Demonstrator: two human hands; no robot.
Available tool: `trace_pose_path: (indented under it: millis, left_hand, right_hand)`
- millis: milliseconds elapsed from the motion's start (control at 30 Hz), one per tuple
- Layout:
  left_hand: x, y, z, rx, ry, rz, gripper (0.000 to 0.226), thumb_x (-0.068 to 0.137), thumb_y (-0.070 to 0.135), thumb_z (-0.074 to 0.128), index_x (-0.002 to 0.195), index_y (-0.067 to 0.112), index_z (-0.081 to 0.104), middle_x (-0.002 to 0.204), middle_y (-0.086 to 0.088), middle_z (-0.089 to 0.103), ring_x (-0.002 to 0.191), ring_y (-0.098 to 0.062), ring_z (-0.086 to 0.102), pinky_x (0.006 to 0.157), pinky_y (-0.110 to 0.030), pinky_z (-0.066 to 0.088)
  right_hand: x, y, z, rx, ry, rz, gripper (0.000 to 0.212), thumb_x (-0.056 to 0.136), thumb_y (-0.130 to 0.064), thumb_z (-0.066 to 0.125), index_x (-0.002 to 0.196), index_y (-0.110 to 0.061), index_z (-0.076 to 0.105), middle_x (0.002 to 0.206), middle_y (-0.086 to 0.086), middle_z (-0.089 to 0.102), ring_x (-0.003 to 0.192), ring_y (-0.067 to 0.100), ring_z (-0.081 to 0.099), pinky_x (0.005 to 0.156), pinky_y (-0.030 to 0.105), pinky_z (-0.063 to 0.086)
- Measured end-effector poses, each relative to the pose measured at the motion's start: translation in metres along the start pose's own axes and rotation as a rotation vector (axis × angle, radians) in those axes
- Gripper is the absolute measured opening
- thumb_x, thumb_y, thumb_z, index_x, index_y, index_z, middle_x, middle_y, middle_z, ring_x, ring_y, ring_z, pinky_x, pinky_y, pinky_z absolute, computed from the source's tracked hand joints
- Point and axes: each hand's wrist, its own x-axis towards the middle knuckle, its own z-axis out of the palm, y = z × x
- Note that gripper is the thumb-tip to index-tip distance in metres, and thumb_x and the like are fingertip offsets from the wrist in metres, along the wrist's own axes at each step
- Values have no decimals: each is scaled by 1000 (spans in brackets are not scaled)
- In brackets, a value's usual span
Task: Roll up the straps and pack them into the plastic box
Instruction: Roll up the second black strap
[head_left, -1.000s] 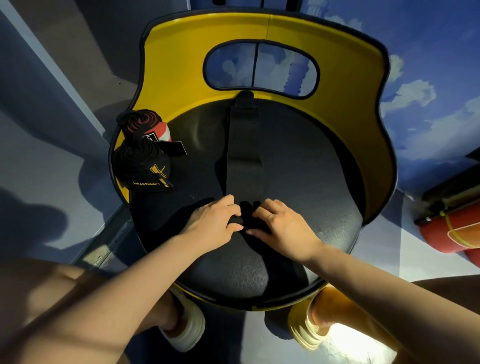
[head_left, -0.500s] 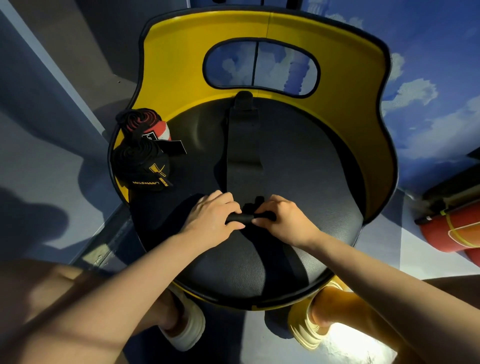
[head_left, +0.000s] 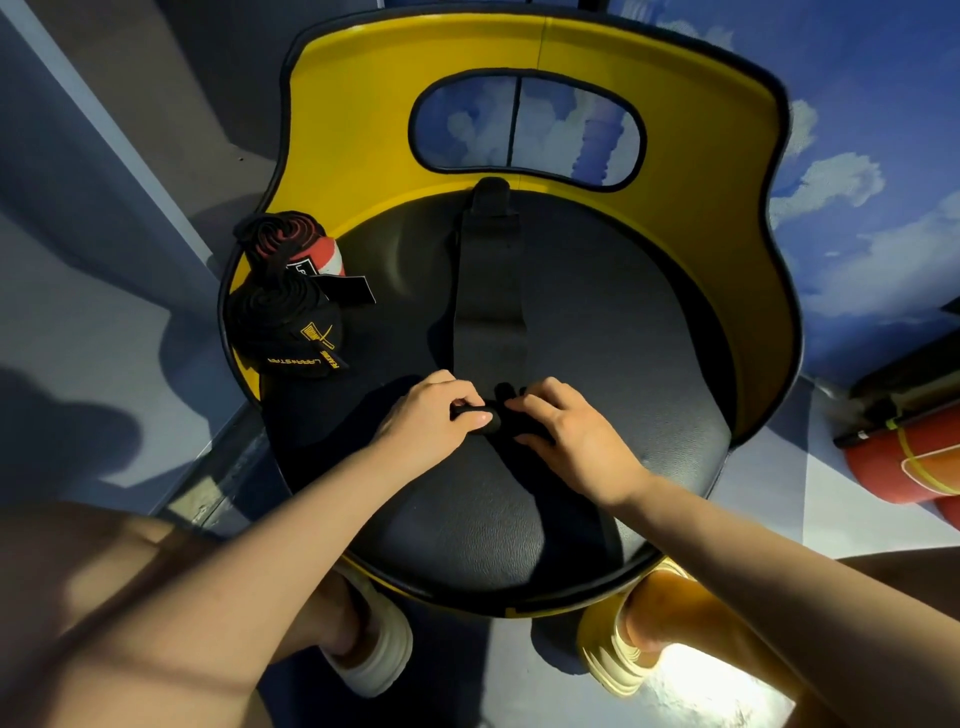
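A long black strap is lying flat down the middle of a round black seat, its far end reaching the foot of the yellow backrest and its near end rolled into a small tight coil between the person's two hands. The left hand is gripping the left end of that coil, thumb lying across the front and fingers curling over the top. The right hand is pinching the coil's right end, fingertips bent down onto the dark fabric. The two hands are sitting close together — nearly touching — over the centre of the seat, both forearms reaching in from the near edge.

Two straps already rolled are standing at the seat's left edge, against the yellow rim. The nearer one is a black roll with yellow lettering; just behind it and touching it is a red and black roll, with a small black tab lying flat beside the pair.

The plastic box is not showing anywhere in this view.

The backrest has an oval cut-out through which a blue wall painted with clouds is showing. At the right edge a red cylinder is lying on the floor. Below the seat the person's feet are resting in pale slippers — the right one brightly lit.
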Motion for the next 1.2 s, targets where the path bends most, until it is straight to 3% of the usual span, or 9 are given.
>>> trace_pose_path:
  millis: [200, 333, 467, 667, 867, 1000, 1100, 1167, 1200]
  left_hand:
    - [2, 3, 1, 301, 103, 138, 34, 91, 42, 53, 121, 28, 58, 115, 7, 48, 113, -14, 42, 98, -29, 31]
    - [1, 1, 3, 378, 55, 194, 39, 88, 38, 60, 124, 28, 50, 120, 6, 44, 115, -15, 42, 94, -31, 37]
    - [4, 2, 1, 312, 49, 156, 36, 89, 28, 60, 125, 26, 52, 121, 7, 47, 116, -15, 43, 92, -30, 39]
    - [4, 3, -3, 255, -20, 117, 37, 92, 30, 56, 128, 26, 52, 125, 9, 48, 122, -12, 40, 96, -28, 34]
    - [-4, 3, -7, 204, -142, 98, 32, 93, 34, 53, 125, 29, 54, 120, 10, 51, 117, -12, 43, 96, -28, 35]
    - [-9, 1, -6, 330, -127, 191, 31, 92, 37, 52, 121, 29, 57, 115, 12, 46, 115, -10, 38, 98, -28, 29]
    - [-9, 0, -4, 365, -90, 225, 33, 91, 38, 52, 122, 25, 58, 123, 12, 41, 117, -10, 37, 100, -28, 27]
    - [-7, 0, -4, 353, -98, 207, 36, 92, 38, 52, 124, 23, 58, 129, 12, 40, 121, -10, 36, 102, -29, 25]
    - [-6, 1, -4, 344, -103, 203, 35, 92, 37, 52, 124, 24, 58, 131, 12, 39, 124, -10, 34, 103, -29, 24]
  right_hand:
    - [13, 2, -4, 14, -31, 69, 40, 88, -20, 63, 127, -11, 58, 114, 6, 52, 108, 25, 49, 92, 37, 47]
    - [21, 3, -7, 48, -80, 117, 38, 90, -20, 60, 127, -14, 58, 114, 5, 51, 109, 23, 48, 93, 26, 39]
    - [20, 2, -6, 8, -45, 98, 39, 91, -22, 58, 129, -12, 55, 117, 6, 53, 110, 24, 49, 94, 30, 42]
    - [12, 2, -8, -62, 4, -8, 33, 87, -21, 63, 118, -10, 60, 107, 7, 60, 95, 28, 57, 83, 37, 49]
    - [11, -1, -17, 91, -117, 58, 30, 92, -20, 57, 120, -11, 60, 113, 5, 58, 103, 19, 55, 82, 11, 33]
    - [12, 3, -20, 114, -219, 72, 26, 91, -23, 58, 115, -15, 63, 111, 3, 58, 104, 17, 56, 86, 14, 35]
    - [10, 4, -19, 5, -78, -48, 29, 88, -29, 61, 111, -12, 65, 107, 2, 57, 100, 19, 54, 91, 26, 44]
    - [10, 3, -14, -122, -35, -141, 45, 90, -41, 51, 122, -11, 60, 124, 6, 55, 116, 23, 51, 102, 32, 41]
    - [11, 2, -12, -165, -83, -143, 55, 91, -48, 40, 130, -11, 54, 139, 7, 48, 130, 24, 42, 111, 32, 31]
